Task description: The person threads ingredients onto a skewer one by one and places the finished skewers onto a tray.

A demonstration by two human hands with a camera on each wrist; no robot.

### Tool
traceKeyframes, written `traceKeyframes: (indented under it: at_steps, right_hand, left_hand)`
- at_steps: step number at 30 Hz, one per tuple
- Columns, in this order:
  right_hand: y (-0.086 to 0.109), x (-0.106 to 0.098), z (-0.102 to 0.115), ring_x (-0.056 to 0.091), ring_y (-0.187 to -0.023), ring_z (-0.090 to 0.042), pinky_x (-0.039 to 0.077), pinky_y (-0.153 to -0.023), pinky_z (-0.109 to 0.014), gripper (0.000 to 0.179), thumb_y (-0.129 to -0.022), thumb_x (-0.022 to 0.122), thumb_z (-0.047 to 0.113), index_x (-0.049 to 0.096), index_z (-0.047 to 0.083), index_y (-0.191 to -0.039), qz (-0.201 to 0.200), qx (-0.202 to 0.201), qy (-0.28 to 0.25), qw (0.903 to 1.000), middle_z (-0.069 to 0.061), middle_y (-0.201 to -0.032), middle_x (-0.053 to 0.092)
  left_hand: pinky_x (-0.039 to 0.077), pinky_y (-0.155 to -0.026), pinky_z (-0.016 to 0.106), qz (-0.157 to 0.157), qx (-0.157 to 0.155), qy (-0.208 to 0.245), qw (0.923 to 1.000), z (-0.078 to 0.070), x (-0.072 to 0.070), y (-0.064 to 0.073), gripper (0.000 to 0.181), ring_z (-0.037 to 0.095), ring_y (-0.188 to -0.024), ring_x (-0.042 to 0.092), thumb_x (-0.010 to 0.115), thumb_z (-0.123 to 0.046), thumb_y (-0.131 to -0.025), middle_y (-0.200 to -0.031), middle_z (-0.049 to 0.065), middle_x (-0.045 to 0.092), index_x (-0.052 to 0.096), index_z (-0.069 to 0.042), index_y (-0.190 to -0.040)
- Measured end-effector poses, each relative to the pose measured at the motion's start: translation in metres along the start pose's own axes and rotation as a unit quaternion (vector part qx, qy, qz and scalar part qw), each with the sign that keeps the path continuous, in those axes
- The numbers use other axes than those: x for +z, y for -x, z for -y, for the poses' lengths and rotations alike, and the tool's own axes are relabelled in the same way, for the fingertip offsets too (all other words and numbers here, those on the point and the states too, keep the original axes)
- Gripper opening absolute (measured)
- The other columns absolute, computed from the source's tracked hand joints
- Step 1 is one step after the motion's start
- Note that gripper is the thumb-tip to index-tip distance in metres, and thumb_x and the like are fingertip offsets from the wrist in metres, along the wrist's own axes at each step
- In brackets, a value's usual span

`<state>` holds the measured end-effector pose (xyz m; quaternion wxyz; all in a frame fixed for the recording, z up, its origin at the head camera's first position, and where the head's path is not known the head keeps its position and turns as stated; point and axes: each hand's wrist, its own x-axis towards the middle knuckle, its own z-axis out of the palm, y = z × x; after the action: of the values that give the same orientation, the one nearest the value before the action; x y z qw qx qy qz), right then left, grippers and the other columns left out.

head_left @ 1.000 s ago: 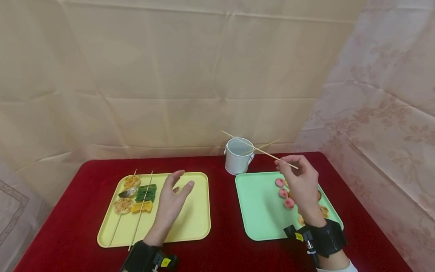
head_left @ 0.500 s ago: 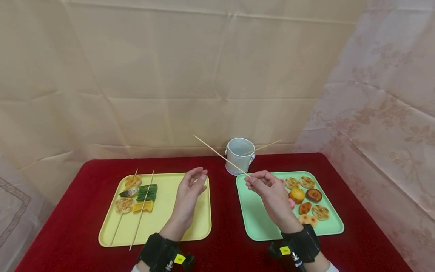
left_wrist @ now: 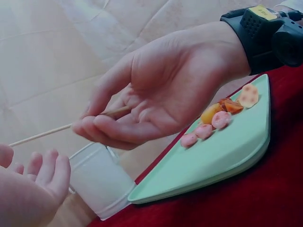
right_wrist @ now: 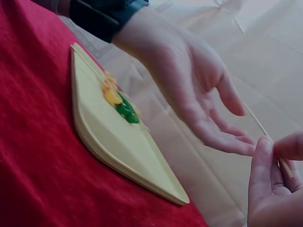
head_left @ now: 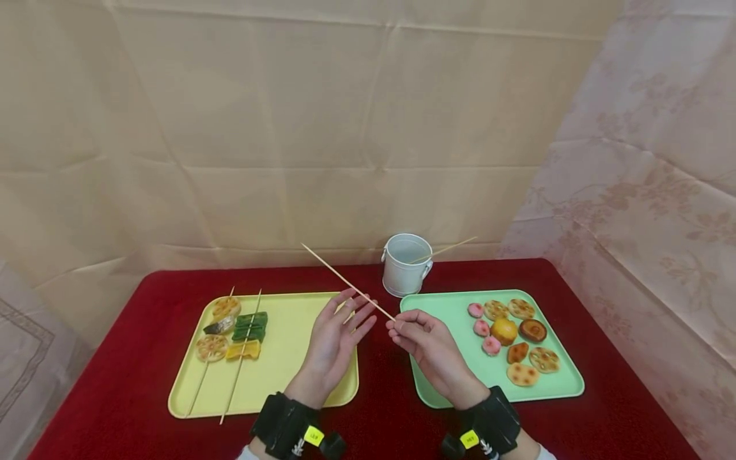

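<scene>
Pinching skewer (head_left: 329, 266) near one end with right hand (head_left: 431, 350), aloft over red cloth (head_left: 379, 383), holding left hand (head_left: 332, 348) relaxed alongside, risking likely pivot from end-only pinch (head) | cannot read blurred yellow tag (left_wrist: 262, 13) (left wrist) | cannot confirm left-hand contact; might knock skewer askew if misjudged; finding no legible brand (right wrist)

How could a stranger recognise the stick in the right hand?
Find the red table with a yellow tray and a green tray. Above them, the right hand pinches a thin stick. Only this one is held up; it carries no food.
</scene>
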<state>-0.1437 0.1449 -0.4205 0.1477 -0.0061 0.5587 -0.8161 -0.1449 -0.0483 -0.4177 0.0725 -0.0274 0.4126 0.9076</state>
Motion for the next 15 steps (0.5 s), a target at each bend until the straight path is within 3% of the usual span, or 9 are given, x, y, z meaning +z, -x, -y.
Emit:
traceKeyframes:
  at_steps: [5,15]
  right_hand:
    - [0.0,0.003,-0.007,0.071,-0.098,-0.014,0.056,-0.091,-0.027,0.011,-0.103,0.059,0.002,0.057,0.0,-0.113,0.015,0.01,-0.003,0.9998,-0.006,-0.103,0.071]
    - [-0.001,0.005,-0.014,0.071,-0.099,-0.015,0.056,-0.091,-0.027,0.012,-0.102,0.063,0.004,0.057,0.001,-0.112,0.025,0.012,0.011,0.9995,-0.006,-0.103,0.072]
  left_hand:
    - [0.048,-0.107,0.043,0.005,-0.001,0.022,0.9997,0.005,0.0,0.001,0.025,0.028,-0.123,0.064,0.044,-0.009,-0.111,-0.125,0.013,0.057,0.041,-0.004,-0.135]
    - [0.05,-0.104,0.038,0.003,-0.001,-0.016,0.9999,0.011,-0.001,0.004,0.022,0.025,-0.118,0.066,0.049,-0.013,-0.111,-0.12,0.011,0.059,0.04,-0.002,-0.128]
